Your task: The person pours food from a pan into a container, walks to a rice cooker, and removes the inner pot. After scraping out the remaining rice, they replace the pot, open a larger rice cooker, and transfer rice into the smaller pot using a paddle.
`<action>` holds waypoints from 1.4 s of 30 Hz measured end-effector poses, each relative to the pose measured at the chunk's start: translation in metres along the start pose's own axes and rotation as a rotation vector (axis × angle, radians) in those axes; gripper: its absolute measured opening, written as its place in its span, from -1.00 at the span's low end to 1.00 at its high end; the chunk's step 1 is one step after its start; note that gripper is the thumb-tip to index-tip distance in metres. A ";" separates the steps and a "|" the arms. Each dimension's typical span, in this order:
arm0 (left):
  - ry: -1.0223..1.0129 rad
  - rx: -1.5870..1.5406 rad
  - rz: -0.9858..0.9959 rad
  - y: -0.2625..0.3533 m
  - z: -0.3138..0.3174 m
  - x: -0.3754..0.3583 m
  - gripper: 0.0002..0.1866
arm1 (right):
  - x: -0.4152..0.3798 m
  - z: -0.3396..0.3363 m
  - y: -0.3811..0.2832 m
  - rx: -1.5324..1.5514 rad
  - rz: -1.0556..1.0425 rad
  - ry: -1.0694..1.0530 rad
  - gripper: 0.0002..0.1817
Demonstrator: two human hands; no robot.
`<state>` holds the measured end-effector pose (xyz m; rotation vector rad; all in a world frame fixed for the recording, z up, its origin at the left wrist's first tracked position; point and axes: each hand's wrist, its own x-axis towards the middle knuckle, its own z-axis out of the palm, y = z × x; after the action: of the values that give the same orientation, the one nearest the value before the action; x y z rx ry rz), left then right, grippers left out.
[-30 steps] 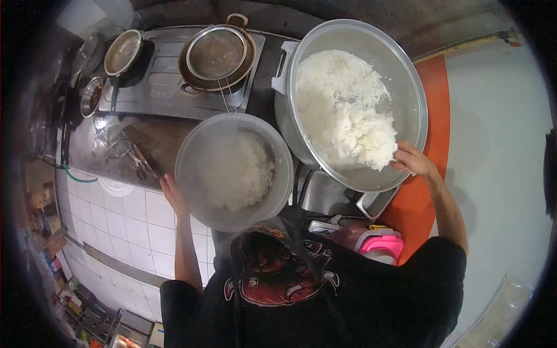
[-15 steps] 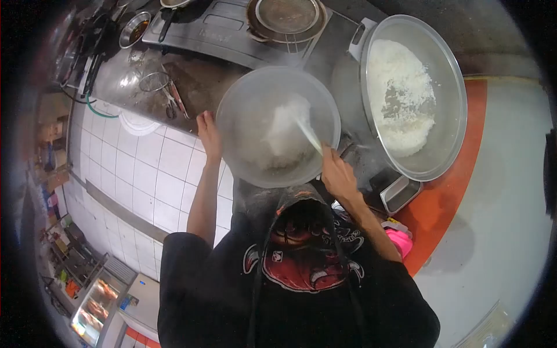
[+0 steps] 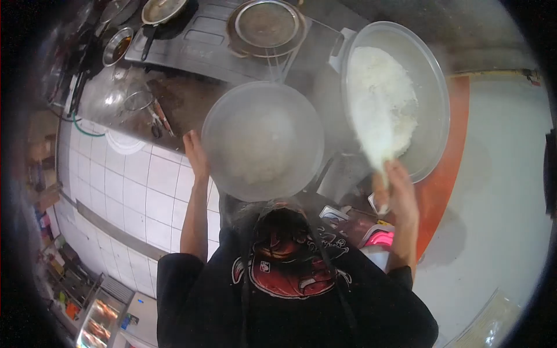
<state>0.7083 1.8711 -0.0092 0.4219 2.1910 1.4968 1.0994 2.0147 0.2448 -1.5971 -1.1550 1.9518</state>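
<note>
My right hand (image 3: 400, 185) is closed round the handle of a white rice paddle (image 3: 378, 148), which is smeared by motion. The paddle's blade is over the near left side of a large oval basin (image 3: 438, 124) holding white rice (image 3: 380, 72). Against the left side of a round translucent bowl (image 3: 212, 174) rests my left hand (image 3: 197, 155), its fingers stretched along the outer wall. Steam blurs the pale contents at the bottom of the bowl. Whether rice lies on the blade cannot be made out.
A stove (image 3: 197, 55) with a frying pan (image 3: 162, 10) and a round strainer (image 3: 268, 23) stands at the back. Scissors (image 3: 155, 124) and a small sieve (image 3: 139, 100) lie on the counter to the left. Something pink (image 3: 380, 238) is near my right forearm.
My right hand has carried the paddle out of the round bowl, rightward to the rice basin. My left hand stays at the bowl. The view has shifted slightly.
</note>
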 end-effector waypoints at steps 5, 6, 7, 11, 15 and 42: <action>-0.095 0.099 0.094 0.021 0.000 -0.009 -0.60 | 0.053 -0.111 -0.032 -0.791 -0.184 0.421 -0.47; -0.072 0.050 0.035 0.025 0.001 -0.011 -0.60 | 0.075 -0.138 -0.027 -1.111 -0.174 0.554 -0.41; -0.064 0.297 0.158 -0.029 -0.007 0.007 -0.49 | 0.097 -0.159 -0.023 -1.434 -0.156 0.682 -0.36; -0.036 0.301 0.198 0.002 -0.002 -0.003 -0.48 | 0.175 -0.200 -0.021 -1.713 -0.065 0.618 -0.37; -0.016 0.119 -0.073 0.010 0.001 0.000 -0.51 | 0.229 -0.176 -0.020 -1.874 -0.283 0.234 -0.38; -0.014 0.153 0.014 0.008 -0.004 -0.002 -0.51 | 0.175 -0.143 0.013 -0.870 -0.256 0.003 -0.51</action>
<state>0.7077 1.8700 0.0000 0.4970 2.3042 1.3338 1.1841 2.1832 0.1205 -1.6712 -2.2706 1.3291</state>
